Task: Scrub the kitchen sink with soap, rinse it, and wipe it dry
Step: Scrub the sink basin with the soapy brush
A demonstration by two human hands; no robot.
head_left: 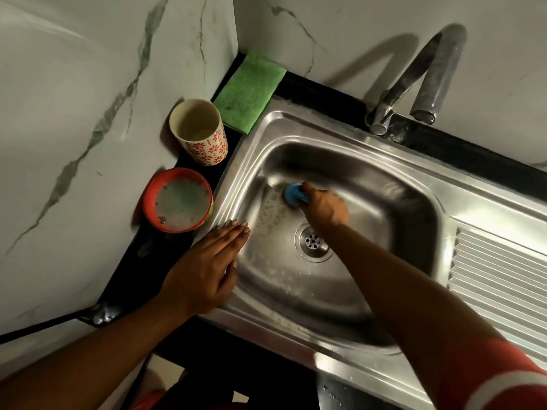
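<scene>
— What do we see at the far left?

— A pale, marble-look wall (pixel 74 113) with grey veins. Below it runs a narrow black desk (pixel 130 270), glossy, with droplets near its front. On it stands a round red bowl (pixel 147 202) full of cloudy, bubbly water. Just beyond that is a straight-sided cup (pixel 211 149), cream with red flower prints.

— And the green thing in the corner?

— A folded cloth (pixel 250 91) with a ribbed weave, lying flat at the sink's back left corner.

— Where do we find the hands?

— The left hand (pixel 204 267) lies flat on the left rim of the sink (pixel 319 128), fingers straight and pressed together, holding nothing. The right hand (pixel 325 207) is down inside the basin, toward its far left side. Its fingers are curled round a rounded blue scrubber (pixel 294 194).

— What about the sink itself?

— We see brushed stainless steel, a rounded rectangular basin set into the desk. White foam (pixel 272 208) streaks the left slope just beside the scrubber. The round, perforated drain (pixel 313 241) sits in the bottom, close beside the right wrist.

— Further right?

— A curved metal tap (pixel 414 84), dull and spotted, rises at the back and arches down near the sink's back rim. Right of the basin we see the ridged steel draining board (pixel 497 261). At the lower right is a red sleeve (pixel 503 377) with a pale stripe.
</scene>
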